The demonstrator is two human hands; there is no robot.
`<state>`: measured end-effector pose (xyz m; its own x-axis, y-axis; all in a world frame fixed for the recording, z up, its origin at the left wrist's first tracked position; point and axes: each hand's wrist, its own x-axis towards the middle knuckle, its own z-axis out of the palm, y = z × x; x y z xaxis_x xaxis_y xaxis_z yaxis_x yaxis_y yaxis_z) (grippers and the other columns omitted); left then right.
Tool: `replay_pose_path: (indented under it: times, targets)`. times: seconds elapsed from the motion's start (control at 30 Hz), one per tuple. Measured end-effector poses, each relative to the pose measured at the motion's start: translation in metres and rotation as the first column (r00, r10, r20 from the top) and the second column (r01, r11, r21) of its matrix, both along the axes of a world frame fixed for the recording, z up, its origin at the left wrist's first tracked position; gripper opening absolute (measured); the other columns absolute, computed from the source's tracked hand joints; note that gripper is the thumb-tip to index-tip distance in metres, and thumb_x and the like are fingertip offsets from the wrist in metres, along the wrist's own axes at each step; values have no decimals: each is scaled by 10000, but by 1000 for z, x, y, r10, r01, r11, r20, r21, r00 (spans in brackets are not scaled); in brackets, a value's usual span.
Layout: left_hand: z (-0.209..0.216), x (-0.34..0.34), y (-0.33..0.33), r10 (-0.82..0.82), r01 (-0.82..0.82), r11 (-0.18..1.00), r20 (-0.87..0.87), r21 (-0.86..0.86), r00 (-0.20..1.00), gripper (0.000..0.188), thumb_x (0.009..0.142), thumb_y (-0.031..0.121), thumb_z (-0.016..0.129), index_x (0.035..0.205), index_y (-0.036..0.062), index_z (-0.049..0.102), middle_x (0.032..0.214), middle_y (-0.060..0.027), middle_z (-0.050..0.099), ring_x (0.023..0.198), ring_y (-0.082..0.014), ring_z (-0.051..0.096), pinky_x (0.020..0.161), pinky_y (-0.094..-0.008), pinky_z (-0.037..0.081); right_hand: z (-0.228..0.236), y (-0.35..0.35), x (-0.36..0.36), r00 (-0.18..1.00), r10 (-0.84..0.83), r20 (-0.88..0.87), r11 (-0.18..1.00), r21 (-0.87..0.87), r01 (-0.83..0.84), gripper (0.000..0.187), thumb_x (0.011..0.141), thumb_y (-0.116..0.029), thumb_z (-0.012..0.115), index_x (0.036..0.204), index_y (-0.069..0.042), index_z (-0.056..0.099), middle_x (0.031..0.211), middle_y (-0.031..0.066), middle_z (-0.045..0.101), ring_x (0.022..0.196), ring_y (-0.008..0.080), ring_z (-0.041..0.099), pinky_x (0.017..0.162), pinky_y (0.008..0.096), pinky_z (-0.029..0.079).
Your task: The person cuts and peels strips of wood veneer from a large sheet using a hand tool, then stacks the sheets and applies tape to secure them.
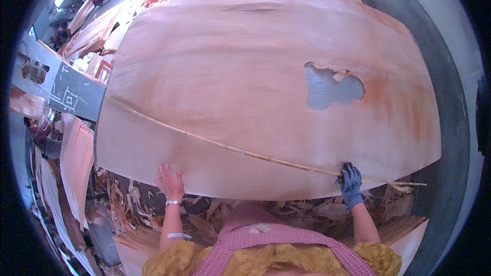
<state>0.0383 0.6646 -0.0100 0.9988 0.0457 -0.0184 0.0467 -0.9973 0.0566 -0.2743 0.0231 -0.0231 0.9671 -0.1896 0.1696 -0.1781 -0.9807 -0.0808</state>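
1. Head view: the left hand point(171, 182) is bare and lies flat with its fingers spread, palm down on the near edge of a large thin wood sheet point(245, 71). The sheet stretches away ahead of this hand and to both sides of it.
2. The right hand point(351, 184), in a blue glove, is closed around a long thin stick point(230, 148). It grips near the stick's right end; a short length pokes out past the hand to the right.
3. From the right hand the stick runs up and to the left, lying across the sheet and passing just ahead of the left hand without touching it.
4. Further ahead of the right hand, the sheet has a ragged hole point(330, 89) showing grey beneath.
5. Wood scraps point(128, 199) lie below the sheet's edge, beside the left wrist.
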Motion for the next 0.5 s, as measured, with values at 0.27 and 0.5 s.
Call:
replay_pose_path:
  times: [0.27,0.5]
  targets:
    - [-18,60,-119,-184,200,979,230,-48,956,819,871,535,560,1520,127,271,1545,-186,288,1420,-386,252,1131,-594,166,6,-92,60,997,-44,62,993,-106,50,257,859,-220,626,1061,-67,586,1412,206,479,1275,396,470,1080,529,353]
    - [-19,16,-81,-188,201,978,165,-65,968,836,875,578,547,1518,117,278,1545,-181,298,1433,-379,242,1131,-598,158,7,-49,-2,999,-22,35,998,-52,24,245,904,-205,582,1118,-93,621,1385,212,505,1255,410,495,1062,520,382]
